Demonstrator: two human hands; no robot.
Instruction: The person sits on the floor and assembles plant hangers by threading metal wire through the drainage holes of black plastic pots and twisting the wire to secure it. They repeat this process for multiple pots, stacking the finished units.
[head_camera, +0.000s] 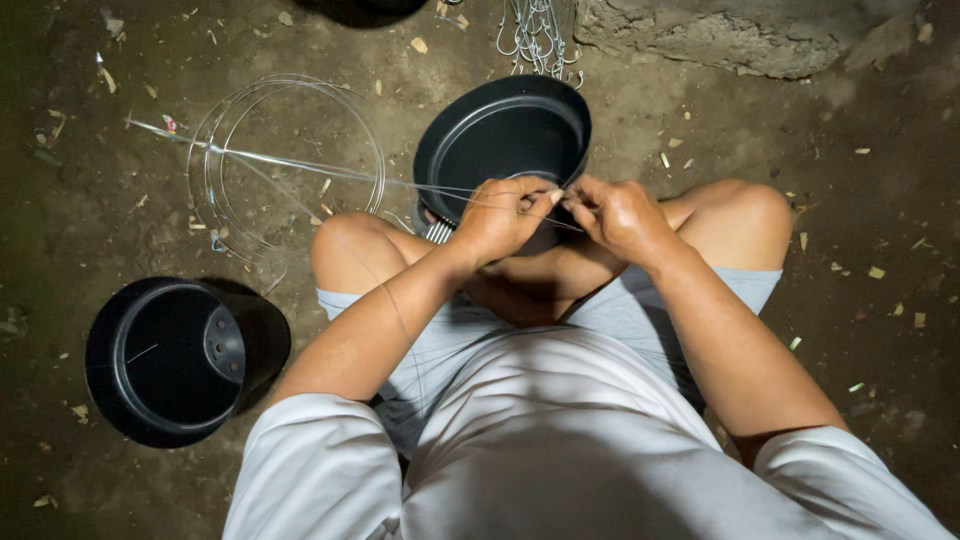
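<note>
Both hands meet above the crossed legs: left hand (503, 218) and right hand (618, 215) each have the grip pinched shut on thin wire (300, 165) over the black pot (505, 140). Best keep the strand taut, fingertips close together. Beyond left lies the wire coil (285, 160) on the floor (850, 200).

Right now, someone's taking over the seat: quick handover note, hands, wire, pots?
Left hand: pinching thin wire above the lap.
Right hand: fingertips on the same wire, close against the left.
The wire runs left from the hands to a loose wire coil on the dirt floor.
Black pot lies just ahead of the hands, between the knees; a second black pot stands by the left knee. Bundle of wire hooks beyond.
Done: no wire visibly on either pot.
Left: wire in hand unfinished.
</note>
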